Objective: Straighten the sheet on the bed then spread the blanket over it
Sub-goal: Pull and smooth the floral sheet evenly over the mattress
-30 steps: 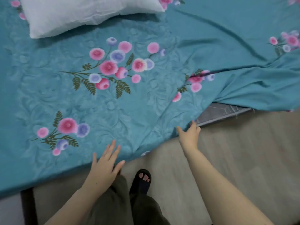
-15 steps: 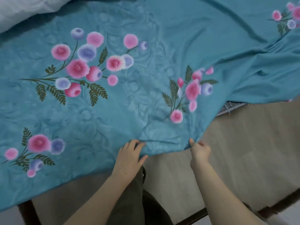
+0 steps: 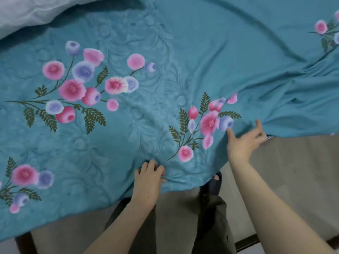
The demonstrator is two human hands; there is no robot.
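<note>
We count: one sheet point(image 3: 201, 43), one pillow point(image 3: 27, 11), one sandal point(image 3: 212, 184), two hands: left hand point(image 3: 146, 180), right hand point(image 3: 242, 143). Four flower sprays point(image 3: 82, 85) printed on the sheet.

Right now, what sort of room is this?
Probably a bedroom: a teal flowered sheet is spread wide, a white pillow lies on it at top left, and a striped mattress edge peeks out by the right hand.

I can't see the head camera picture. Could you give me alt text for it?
Seen from above, a person's left hand grips the near edge of a teal flowered sheet on a bed, while the right hand, blurred, lies at the edge beside rumpled folds. A white pillow sits at the top left.
</note>
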